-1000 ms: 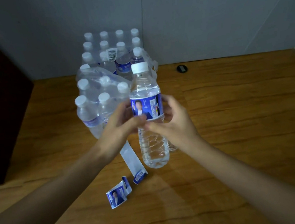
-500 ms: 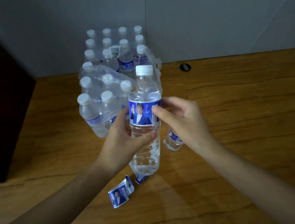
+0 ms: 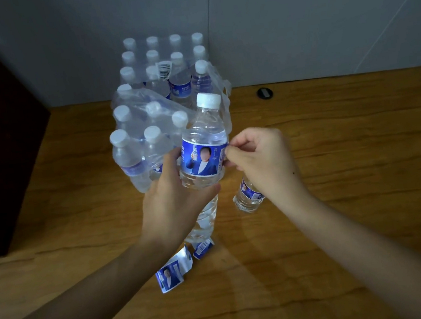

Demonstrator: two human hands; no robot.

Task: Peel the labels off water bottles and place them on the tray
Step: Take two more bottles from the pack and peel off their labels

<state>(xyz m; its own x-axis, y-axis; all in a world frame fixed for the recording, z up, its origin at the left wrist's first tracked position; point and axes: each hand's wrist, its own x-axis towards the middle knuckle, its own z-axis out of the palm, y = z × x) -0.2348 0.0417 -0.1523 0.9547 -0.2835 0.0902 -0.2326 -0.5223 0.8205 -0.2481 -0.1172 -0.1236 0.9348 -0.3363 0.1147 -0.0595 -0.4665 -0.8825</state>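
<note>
Bottle (image 3: 205, 165) gripped steady by left hand (image 3: 174, 197); at its three o'clock, right hand (image 3: 259, 159) pinches label (image 3: 203, 160) edge to peel.

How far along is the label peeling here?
Early. Done: two peeled labels lie on the table, not on any tray; none is visible. In hand: left hand grips a labelled bottle; right hand pinches its label edge. Left: the shrink-wrapped pack and a bottle behind the right hand.
</note>
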